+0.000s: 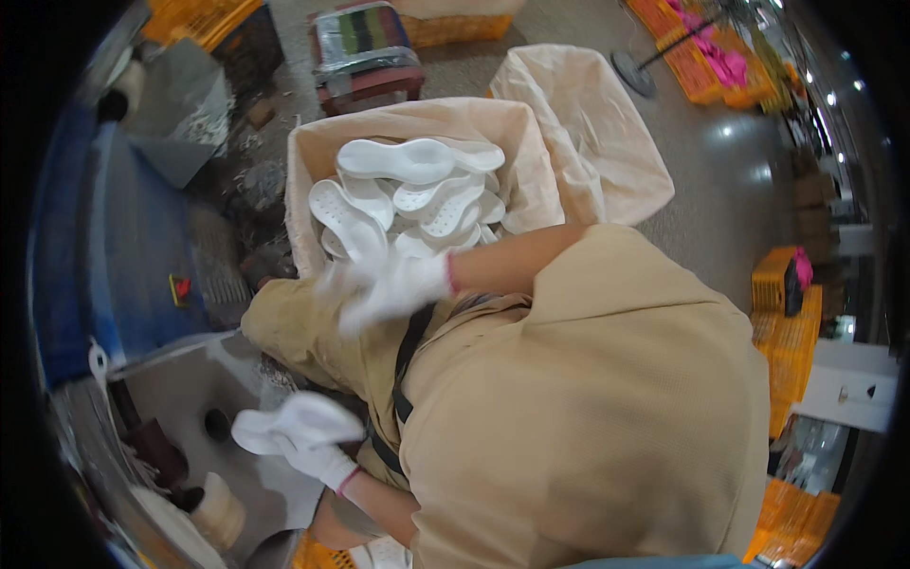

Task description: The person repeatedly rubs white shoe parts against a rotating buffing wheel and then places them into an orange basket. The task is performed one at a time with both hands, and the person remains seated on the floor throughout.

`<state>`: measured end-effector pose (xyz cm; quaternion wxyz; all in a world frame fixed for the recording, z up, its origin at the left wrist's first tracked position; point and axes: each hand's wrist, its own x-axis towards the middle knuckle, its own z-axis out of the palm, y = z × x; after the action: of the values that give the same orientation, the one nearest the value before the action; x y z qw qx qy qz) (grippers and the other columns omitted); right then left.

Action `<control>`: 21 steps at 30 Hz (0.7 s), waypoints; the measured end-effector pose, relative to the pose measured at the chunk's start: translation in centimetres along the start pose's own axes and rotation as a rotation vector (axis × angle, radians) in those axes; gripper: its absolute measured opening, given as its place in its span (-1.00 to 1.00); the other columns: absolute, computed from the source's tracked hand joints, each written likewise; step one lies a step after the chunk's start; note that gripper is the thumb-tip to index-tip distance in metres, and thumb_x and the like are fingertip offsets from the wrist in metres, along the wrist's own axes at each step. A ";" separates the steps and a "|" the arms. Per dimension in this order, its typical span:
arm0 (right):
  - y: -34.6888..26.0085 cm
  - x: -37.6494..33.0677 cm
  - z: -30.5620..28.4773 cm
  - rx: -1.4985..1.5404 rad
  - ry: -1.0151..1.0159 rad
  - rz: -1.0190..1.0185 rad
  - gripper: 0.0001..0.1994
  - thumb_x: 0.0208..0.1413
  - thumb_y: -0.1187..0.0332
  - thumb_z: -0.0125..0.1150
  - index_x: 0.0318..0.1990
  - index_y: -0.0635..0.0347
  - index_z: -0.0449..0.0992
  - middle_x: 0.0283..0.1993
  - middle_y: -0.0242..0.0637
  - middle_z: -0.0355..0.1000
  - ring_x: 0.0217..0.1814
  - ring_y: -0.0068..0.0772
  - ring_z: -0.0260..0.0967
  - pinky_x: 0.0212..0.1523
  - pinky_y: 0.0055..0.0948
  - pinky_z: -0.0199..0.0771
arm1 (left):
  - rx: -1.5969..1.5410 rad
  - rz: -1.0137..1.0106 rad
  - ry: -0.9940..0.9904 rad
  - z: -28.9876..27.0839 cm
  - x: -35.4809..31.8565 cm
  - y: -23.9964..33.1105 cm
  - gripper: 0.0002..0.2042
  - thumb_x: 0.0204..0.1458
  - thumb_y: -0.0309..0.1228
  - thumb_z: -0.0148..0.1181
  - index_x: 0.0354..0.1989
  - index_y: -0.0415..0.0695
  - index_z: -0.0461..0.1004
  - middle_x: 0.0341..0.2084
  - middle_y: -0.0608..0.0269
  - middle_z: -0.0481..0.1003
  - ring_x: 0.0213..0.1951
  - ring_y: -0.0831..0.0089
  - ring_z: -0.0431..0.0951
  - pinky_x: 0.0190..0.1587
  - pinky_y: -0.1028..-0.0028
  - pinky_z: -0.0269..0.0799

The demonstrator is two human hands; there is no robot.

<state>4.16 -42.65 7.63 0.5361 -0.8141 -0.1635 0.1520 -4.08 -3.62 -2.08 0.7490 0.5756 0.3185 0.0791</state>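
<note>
My left hand (318, 453), in a white glove, grips a white shoe sole (284, 425) low on the left, above a grey machine surface (185, 394). My right hand (389, 284), also gloved in white and blurred by motion, reaches across my beige shirt with its fingers spread. It hovers at the near rim of a cloth-lined bin (303, 190) that holds several white soles (408, 161). Nothing shows in that hand; the nearest sole (343, 220) lies just beyond its fingertips.
A second beige cloth bag (588, 123) stands to the right of the bin. Orange plastic crates (787, 322) sit right and at the back, some with pink pieces (725, 62). A wrapped bundle (365, 47) rests behind the bin. A blue panel (123, 247) lies to the left.
</note>
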 end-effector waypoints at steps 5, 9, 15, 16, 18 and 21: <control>15.0 -16.6 -15.0 -0.255 0.605 0.719 -0.30 0.10 -0.02 0.38 0.31 0.23 0.44 0.27 0.04 0.49 0.32 -0.06 0.44 0.27 -0.20 0.47 | 0.121 -0.085 0.032 -4.0 -0.5 -1.6 -0.39 0.33 -0.15 0.15 0.43 -0.27 0.25 0.31 -0.06 0.38 0.25 0.05 0.45 0.37 0.13 0.34; 26.3 -31.9 -20.7 -0.344 0.659 1.201 -0.36 0.08 0.06 0.39 0.28 0.20 0.47 0.25 0.06 0.51 0.28 -0.03 0.48 0.21 -0.18 0.53 | 0.159 -0.153 0.046 -3.2 -0.2 -2.2 -0.37 0.33 -0.14 0.16 0.44 -0.30 0.22 0.31 -0.07 0.38 0.26 0.01 0.44 0.36 0.09 0.35; 37.7 -37.4 -20.5 -0.487 0.579 1.515 -0.46 0.00 0.03 0.32 0.06 0.21 0.65 0.14 0.11 0.56 0.18 0.12 0.53 0.16 -0.09 0.56 | 0.253 -0.260 0.063 -0.6 2.3 1.5 -0.38 0.33 -0.18 0.16 0.44 -0.32 0.23 0.31 -0.05 0.40 0.24 0.07 0.48 0.34 0.12 0.39; 38.7 -37.4 -19.8 -0.459 0.519 1.468 -0.48 0.00 0.02 0.31 0.03 0.20 0.66 0.12 0.11 0.57 0.17 0.14 0.54 0.15 -0.08 0.56 | 0.282 -0.270 0.085 -0.1 2.9 2.6 -0.40 0.35 -0.21 0.14 0.44 -0.31 0.23 0.31 -0.02 0.40 0.24 0.11 0.48 0.34 0.15 0.38; 39.2 -38.5 -18.3 -0.415 0.409 1.355 -0.51 0.00 0.00 0.29 -0.04 0.18 0.70 0.09 0.11 0.58 0.14 0.16 0.55 0.13 -0.06 0.56 | 0.380 -0.147 0.060 1.3 3.9 4.5 -0.40 0.31 -0.25 0.20 0.40 -0.38 0.26 0.27 -0.06 0.43 0.18 0.10 0.53 0.27 0.15 0.47; 36.6 -43.1 -14.1 -0.445 0.238 1.311 -0.46 0.01 -0.04 0.29 0.03 0.17 0.66 0.05 0.12 0.59 0.12 0.13 0.56 0.11 -0.04 0.56 | 0.480 0.004 0.038 3.4 4.8 6.6 -0.44 0.29 -0.34 0.24 0.37 -0.42 0.30 0.24 -0.04 0.46 0.12 0.13 0.57 0.20 0.18 0.55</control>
<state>-24.86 -86.34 -17.66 0.1689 -0.8463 0.3935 0.3168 3.24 -1.87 2.53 0.5843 0.7362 0.3412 0.0133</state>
